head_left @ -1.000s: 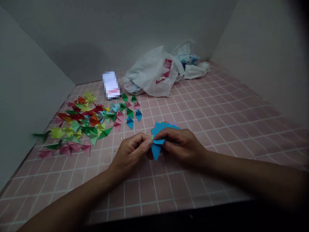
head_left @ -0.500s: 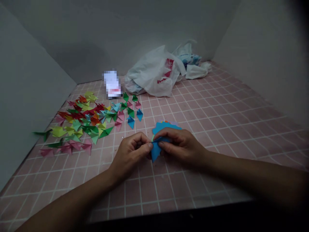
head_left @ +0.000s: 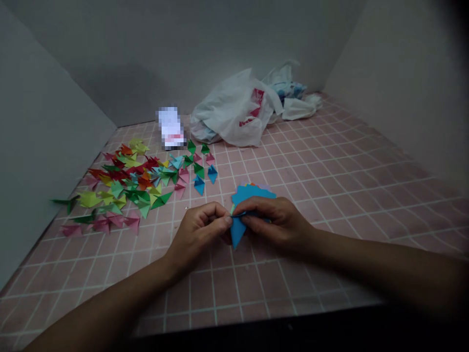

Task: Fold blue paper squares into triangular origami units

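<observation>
My left hand [head_left: 200, 231] and my right hand [head_left: 275, 221] meet over the pink tiled surface [head_left: 330, 186], both pinched on a folded blue paper piece [head_left: 237, 231] whose tip points down towards me. Just behind my right fingers lies a small stack of coloured paper sheets [head_left: 251, 192] with a blue sheet on top. To the left spreads a heap of folded paper triangles [head_left: 128, 186] in green, yellow, red, pink and blue.
A white plastic bag [head_left: 234, 115] with red print lies at the back, with more crumpled bags [head_left: 293, 98] behind it. A blurred white box [head_left: 170, 128] stands left of the bag. Grey walls close in the left, back and right sides.
My hands have pressed the blue piece flatter and slightly lower; its upper flap is folded down. Nothing else has moved.
</observation>
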A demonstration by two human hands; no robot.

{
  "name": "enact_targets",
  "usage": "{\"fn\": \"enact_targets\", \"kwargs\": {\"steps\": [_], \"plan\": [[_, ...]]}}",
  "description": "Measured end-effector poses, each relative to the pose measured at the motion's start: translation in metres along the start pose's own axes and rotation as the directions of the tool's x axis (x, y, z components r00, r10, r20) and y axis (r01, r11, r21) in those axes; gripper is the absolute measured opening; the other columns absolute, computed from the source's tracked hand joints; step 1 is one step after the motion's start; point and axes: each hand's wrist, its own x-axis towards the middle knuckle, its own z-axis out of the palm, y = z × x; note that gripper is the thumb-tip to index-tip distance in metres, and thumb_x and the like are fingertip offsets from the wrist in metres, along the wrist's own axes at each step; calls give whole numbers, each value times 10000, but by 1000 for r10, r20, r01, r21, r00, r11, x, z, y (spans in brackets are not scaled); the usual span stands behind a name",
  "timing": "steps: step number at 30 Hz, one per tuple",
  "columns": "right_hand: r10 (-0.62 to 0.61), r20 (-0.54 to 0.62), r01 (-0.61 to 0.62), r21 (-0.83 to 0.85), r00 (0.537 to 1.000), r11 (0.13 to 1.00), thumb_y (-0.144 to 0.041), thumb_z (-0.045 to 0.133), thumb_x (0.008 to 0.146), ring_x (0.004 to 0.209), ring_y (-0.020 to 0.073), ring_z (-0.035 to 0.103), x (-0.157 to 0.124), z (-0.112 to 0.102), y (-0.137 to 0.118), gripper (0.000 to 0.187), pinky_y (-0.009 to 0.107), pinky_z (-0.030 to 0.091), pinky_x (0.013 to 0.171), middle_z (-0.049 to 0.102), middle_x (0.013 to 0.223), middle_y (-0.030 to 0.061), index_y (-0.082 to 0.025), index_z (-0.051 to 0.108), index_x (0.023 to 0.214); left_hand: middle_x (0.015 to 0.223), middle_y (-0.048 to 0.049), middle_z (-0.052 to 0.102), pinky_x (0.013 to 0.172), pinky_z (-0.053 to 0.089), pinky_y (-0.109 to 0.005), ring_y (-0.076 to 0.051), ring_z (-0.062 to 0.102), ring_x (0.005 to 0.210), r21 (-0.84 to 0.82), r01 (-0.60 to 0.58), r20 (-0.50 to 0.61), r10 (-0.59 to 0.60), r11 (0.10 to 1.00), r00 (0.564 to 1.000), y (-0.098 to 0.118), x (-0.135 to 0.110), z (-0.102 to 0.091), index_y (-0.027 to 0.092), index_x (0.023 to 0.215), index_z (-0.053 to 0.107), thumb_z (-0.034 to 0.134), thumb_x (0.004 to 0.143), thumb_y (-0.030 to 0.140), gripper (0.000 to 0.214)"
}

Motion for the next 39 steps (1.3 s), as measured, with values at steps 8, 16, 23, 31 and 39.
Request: {"fn": "enact_targets", "kwargs": {"steps": [8,16,23,31,39], "plan": [[123,-29,-110,282,992,953,-110,595,910,765,125,653,-2,3,1,179,250,523,699,701,885,6,-219,716,983,622,0,690,604,490,-236,-123,641,583,-127,49,17,-48,991,999,-4,2,1,169,734,663,706,832,278,152],[76,2,-76,132,997,988,-97,628,865,692,117,622,0,1,-1,121,235,493,637,669,805,-8,-202,667,912,612,8,651,576,470,-234,-122,599,575,199,-63,-14,67,978,998,8,0,6,175,683,615,689,782,251,146],[55,-4,-54,65,999,996,-82,582,868,630,115,587,0,3,-5,147,233,466,593,642,737,-21,-211,649,891,607,17,631,573,457,-237,-122,582,569,151,-28,-9,30,988,1000,7,-2,10,181,691,596,672,795,276,159],[-38,23,36,70,999,997,-28,512,848,644,124,653,-2,0,-3,269,238,499,600,706,746,-3,-213,700,901,626,7,679,592,459,-223,-111,614,571,-220,80,44,-72,972,996,-9,1,8,169,776,666,706,825,264,113],[73,9,-73,172,997,982,-58,540,870,628,134,674,-5,1,-4,217,257,528,588,711,749,0,-212,683,924,682,-5,689,644,480,-243,-127,634,641,-162,41,65,-31,986,997,-4,-3,6,169,819,682,692,871,288,131]]}}
